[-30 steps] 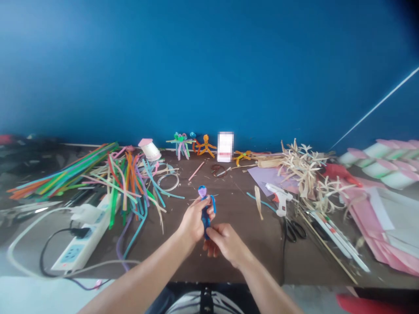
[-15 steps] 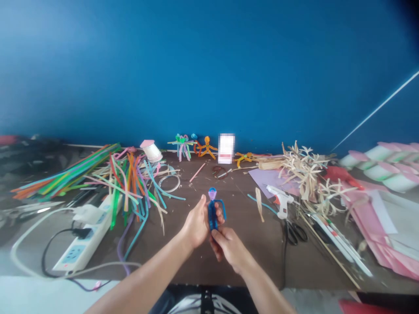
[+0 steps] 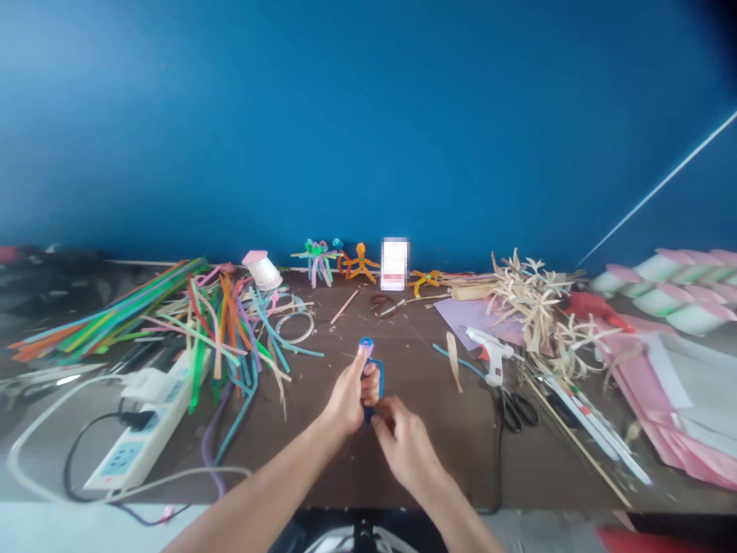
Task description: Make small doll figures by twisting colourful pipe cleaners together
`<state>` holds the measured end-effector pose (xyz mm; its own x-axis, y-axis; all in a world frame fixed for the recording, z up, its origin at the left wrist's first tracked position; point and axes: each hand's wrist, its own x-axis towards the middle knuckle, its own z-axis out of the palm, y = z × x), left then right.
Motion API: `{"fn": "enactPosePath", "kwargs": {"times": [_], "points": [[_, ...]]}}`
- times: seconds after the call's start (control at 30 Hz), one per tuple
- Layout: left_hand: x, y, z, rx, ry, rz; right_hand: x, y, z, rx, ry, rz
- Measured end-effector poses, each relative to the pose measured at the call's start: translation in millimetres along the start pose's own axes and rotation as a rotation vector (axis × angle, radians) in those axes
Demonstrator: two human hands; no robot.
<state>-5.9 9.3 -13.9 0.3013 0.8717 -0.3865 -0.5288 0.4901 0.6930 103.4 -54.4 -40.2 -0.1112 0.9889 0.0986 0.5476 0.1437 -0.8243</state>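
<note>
My left hand (image 3: 348,393) is closed around a blue pipe-cleaner figure (image 3: 367,344) with a light purple part below its rounded top. The figure stands upright in the fist, over the middle of the table; the fingers hide most of its body. A bent blue length sticks out on its right side. Just below, my right hand (image 3: 406,439) has thumb and fingers drawn together at the figure's lower end.
Loose pipe cleaners (image 3: 222,322) and a power strip (image 3: 141,442) lie left. A glue gun (image 3: 492,352), black-handled scissors (image 3: 518,411) and dried husk flowers (image 3: 533,292) lie right. Small orange figures (image 3: 361,263) stand by the blue wall (image 3: 368,138).
My left fingers, opened away from the figure half a second ago, have wrapped around it again. The right hand stays at its lower end.
</note>
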Motion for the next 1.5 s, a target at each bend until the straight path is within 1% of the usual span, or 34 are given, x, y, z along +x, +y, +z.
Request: {"fn": "enactPosePath", "kwargs": {"times": [0.07,0.13,0.17,0.27,0.4,0.47,0.53,0.67,0.77,0.93,1.03,1.1,1.23,1.3,1.37,1.43,1.5], "points": [[7,-1,-5.8,0.042,-0.031,0.025,7,11,-9,-0.122,0.190,-0.070],[13,-5,-11.5,0.053,-0.047,0.002,16,22,-15,-0.175,0.293,-0.131],[15,-7,-13.7,0.047,-0.055,-0.010,20,26,-16,-0.181,0.309,-0.161],[17,-13,-17.0,0.051,-0.077,0.002,29,32,-14,-0.116,0.312,-0.182],[14,-19,-15.1,0.116,-0.084,0.075,34,33,-10,0.062,0.341,-0.108],[13,-21,-13.6,0.148,-0.067,0.109,34,33,-11,0.110,0.341,-0.102],[12,-23,-13.0,0.174,-0.064,0.139,33,33,-14,0.135,0.304,-0.104],[12,-25,-14.8,0.212,-0.115,0.149,31,30,-18,0.195,0.195,-0.107],[12,-26,-16.9,0.224,-0.143,0.142,33,30,-18,0.217,0.166,-0.109],[13,-28,-18.3,0.227,-0.169,0.158,35,33,-14,0.232,0.258,-0.130],[14,-28,-17.9,0.227,-0.170,0.141,35,35,-13,0.228,0.270,-0.157],[15,-27,-17.3,0.235,-0.181,0.103,35,36,-13,0.226,0.272,-0.145],[21,-19,-13.9,0.149,-0.259,-0.024,43,37,-16,0.299,0.250,-0.026],[29,-14,-10.2,0.110,-0.274,-0.041,51,36,-19,0.343,0.251,0.043],[37,-10,-6.1,0.088,-0.263,-0.023,61,32,-25,0.345,0.268,0.073],[45,-6,-3.2,0.067,-0.247,-0.008,70,28,-30,0.305,0.274,0.037],[50,-3,-2.8,0.046,-0.236,0.011,78,26,-32,0.240,0.295,-0.042]]}}
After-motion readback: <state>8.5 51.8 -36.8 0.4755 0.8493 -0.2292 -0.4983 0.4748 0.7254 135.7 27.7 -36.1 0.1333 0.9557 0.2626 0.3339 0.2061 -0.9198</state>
